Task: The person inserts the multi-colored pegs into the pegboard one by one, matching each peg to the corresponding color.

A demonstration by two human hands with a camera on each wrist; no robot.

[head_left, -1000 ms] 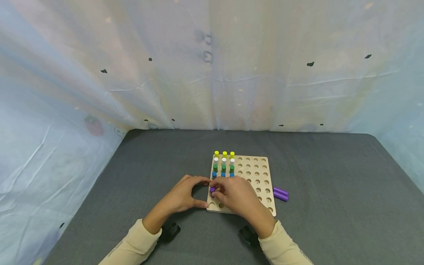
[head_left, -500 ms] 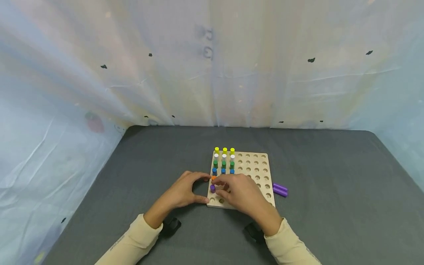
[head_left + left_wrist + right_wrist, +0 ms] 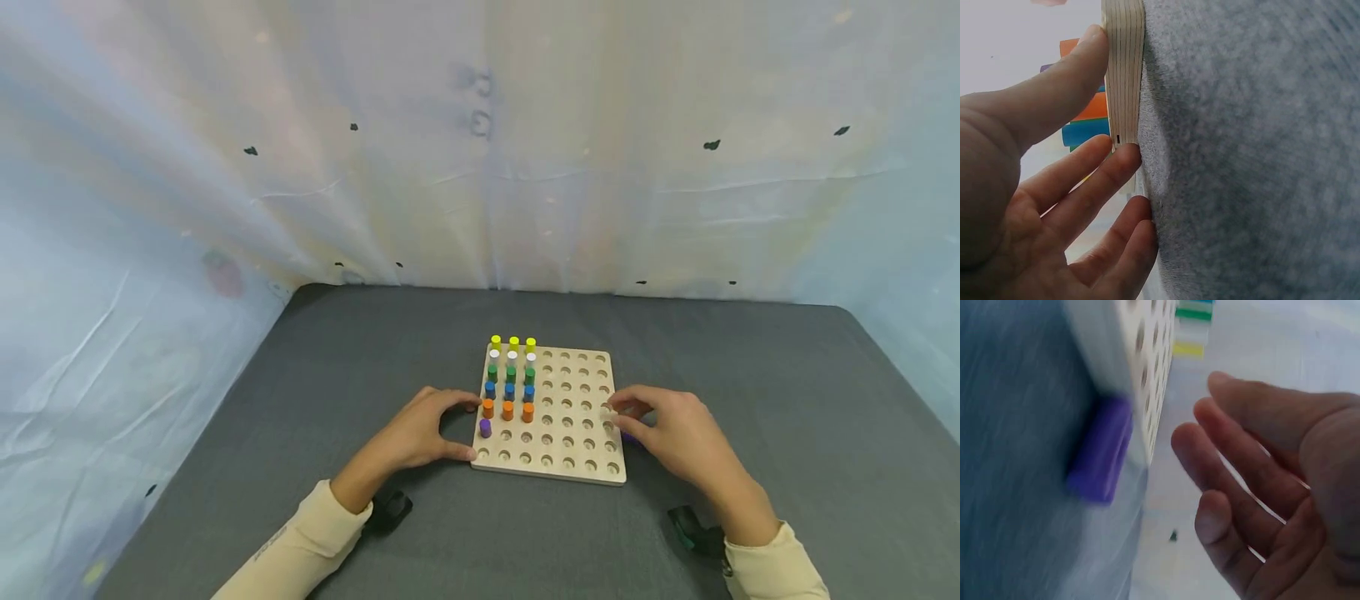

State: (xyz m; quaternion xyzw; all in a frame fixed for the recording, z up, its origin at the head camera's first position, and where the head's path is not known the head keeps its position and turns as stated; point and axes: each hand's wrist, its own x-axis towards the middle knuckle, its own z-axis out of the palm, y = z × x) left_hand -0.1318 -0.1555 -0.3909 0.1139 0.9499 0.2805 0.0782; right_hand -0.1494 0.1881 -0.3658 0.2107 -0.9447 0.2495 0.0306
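A square wooden pegboard (image 3: 567, 473) lies on the grey cloth. Yellow, white, green, blue and orange pegs (image 3: 507, 410) stand in rows of three at its left side, the nearest row having one purple peg (image 3: 485, 428). My left hand (image 3: 417, 433) rests against the board's left edge (image 3: 1125, 69), thumb and fingers spread apart along it. Beyond the right edge hovers my right hand (image 3: 678, 433), fingers slightly bent and holding nothing. Loose purple pegs (image 3: 1102, 450) lie under it beside the board, mostly hidden by the hand in the head view.
Grey cloth (image 3: 360, 342) covers the tabletop around the board. A pale printed sheet (image 3: 420, 200) hangs behind the table and along its sides. Several bare holes (image 3: 566, 404) fill the right part of the board.
My right hand has left the purple peg standing in the board and moved right, over to the loose purple pegs. The orange row is now uncovered. My left hand stays at the edge.
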